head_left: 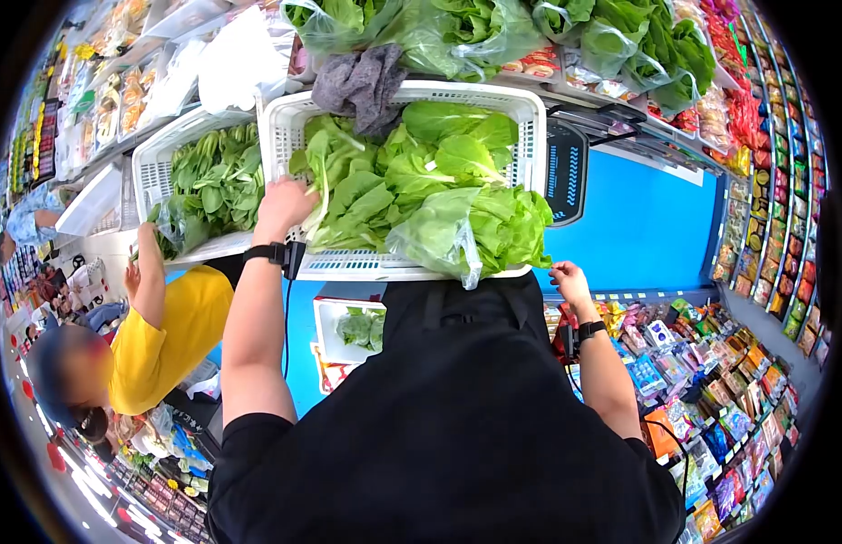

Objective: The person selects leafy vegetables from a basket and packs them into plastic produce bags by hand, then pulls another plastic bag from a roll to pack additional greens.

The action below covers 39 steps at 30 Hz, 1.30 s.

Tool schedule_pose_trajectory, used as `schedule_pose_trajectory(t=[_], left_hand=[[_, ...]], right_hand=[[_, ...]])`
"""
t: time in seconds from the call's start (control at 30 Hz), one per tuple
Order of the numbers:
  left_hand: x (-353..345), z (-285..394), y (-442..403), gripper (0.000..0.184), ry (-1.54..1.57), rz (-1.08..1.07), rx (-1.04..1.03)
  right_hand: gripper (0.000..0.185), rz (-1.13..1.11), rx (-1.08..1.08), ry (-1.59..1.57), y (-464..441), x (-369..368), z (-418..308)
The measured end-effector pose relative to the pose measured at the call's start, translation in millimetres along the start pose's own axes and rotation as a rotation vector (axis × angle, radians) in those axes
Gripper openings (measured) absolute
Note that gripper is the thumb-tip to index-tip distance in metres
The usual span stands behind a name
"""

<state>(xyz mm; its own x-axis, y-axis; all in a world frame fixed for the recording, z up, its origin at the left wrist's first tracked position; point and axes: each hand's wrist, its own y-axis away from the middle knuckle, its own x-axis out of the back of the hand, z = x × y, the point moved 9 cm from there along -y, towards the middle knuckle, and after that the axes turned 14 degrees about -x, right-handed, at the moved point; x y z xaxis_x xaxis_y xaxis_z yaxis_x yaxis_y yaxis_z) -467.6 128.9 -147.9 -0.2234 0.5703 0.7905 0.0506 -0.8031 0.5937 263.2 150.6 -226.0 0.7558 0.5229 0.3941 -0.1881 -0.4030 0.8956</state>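
A white plastic basket (348,265) in front of me holds loose leafy greens (353,204). At its left side my left hand (289,204) reaches over the rim, fingers curled around pale stems of the greens. Lettuce in a clear plastic bag (475,231) lies at the basket's front right corner. Just right of that lettuce is my right hand (570,281), its fingers bent together in a pinch; whether anything small is between them cannot be made out. A grey cloth (359,86) hangs over the basket's back rim.
Left of the basket stands another white basket (149,172) of greens, with a person in a yellow shirt (171,340) beside it. Bagged lettuce (457,32) lines the back. A white crate (328,331) sits low on the blue floor (647,227). Shelves of packets (702,390) stand right.
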Motion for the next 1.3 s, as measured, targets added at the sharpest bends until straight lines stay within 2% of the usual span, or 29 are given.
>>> schedule_pose_trajectory(t=[0.03,0.07,0.13,0.2,0.27,0.3,0.33,0.37,0.43,0.47,0.53,0.6,0.73,0.8,0.87,0.93,1.0,1.03,1.1,1.13,1.27,1.3], left_hand=[[36.3,20.7,21.0,0.052,0.06,0.032,0.017],[44.8,20.9,30.7,0.052,0.06,0.036,0.019],[64.2,11.8,45.9,0.053,0.122,0.187,0.081],[75.7,4.9,60.5,0.054,0.217,0.189,0.147],[83.0,15.1,80.4,0.055,0.553,0.109,0.204],[86.3,22.0,86.6,0.05,0.685,0.135,0.185],[81.9,20.3,90.7,0.05,0.683,0.137,0.186],[74.3,23.5,90.2,0.046,0.847,0.156,0.131],[72.5,40.6,97.4,0.04,1.212,0.21,0.046],[69.3,49.6,99.0,0.04,1.209,0.209,0.043],[61.3,64.4,96.8,0.041,1.51,0.341,0.008],[46.6,84.3,88.5,0.04,1.759,0.386,-0.076],[57.1,147.3,92.2,0.037,2.014,0.431,-0.146],[64.6,174.9,93.1,0.037,2.025,0.451,-0.217],[71.0,195.5,92.7,0.04,1.878,0.56,-0.234],[87.6,216.4,97.7,0.048,1.742,0.621,-0.265],[98.0,235.0,98.6,0.052,1.654,0.761,-0.376],[105.1,243.1,104.0,0.054,1.616,0.738,-0.378],[126.2,254.2,120.3,0.056,1.281,0.829,-0.437],[136.7,259.9,129.7,0.057,1.073,0.849,-0.472],[142.5,267.6,144.2,0.062,0.999,0.973,-0.607],[142.5,263.9,146.4,0.06,1.209,1.026,-0.61]], right_hand=[[0.014,0.009,0.02,-0.022,-3.4,-0.8,0.2],[0.019,0.019,0.041,-0.044,-7.5,-0.5,-0.4],[0.019,0.05,0.086,0.023,-15.4,2.4,-2.9],[0.019,0.079,0.132,0.089,-16.8,4.1,-15.4],[0.02,0.139,0.167,0.136,-5.7,15.5,-40.3],[0.021,0.157,0.214,0.144,-6.0,20.6,-51.3],[0.022,0.167,0.249,0.159,1.0,25.0,-69.5],[0.024,0.22,0.312,0.219,11.4,32.1,-89.0],[0.027,0.302,0.447,0.317,69.0,36.6,-150.2],[0.029,0.332,0.519,0.357,104.7,34.9,-183.0],[0.029,0.337,0.523,0.407,162.7,27.0,-232.0],[0.028,0.486,0.864,0.563,221.4,14.0,-275.4],[0.024,0.421,0.967,0.442,285.3,-14.3,-314.7],[0.024,0.222,0.97,0.316,305.7,-38.1,-327.1],[0.026,0.069,0.905,0.266,318.1,-66.3,-337.1],[0.041,-0.082,0.927,0.115,318.7,-94.7,-343.9],[0.045,-0.11,0.916,-0.041,319.1,-113.4,-349.8],[0.045,-0.096,0.92,-0.045,322.7,-117.1,-353.4],[0.043,-0.231,0.865,-0.178,323.4,-122.0,-356.3],[0.043,-0.219,0.868,-0.18,321.5,-119.9,-355.5],[0.038,-0.371,0.825,-0.272,302.6,-120.8,-347.4],[0.038,-0.428,0.842,-0.286,307.4,-121.0,-348.1]])
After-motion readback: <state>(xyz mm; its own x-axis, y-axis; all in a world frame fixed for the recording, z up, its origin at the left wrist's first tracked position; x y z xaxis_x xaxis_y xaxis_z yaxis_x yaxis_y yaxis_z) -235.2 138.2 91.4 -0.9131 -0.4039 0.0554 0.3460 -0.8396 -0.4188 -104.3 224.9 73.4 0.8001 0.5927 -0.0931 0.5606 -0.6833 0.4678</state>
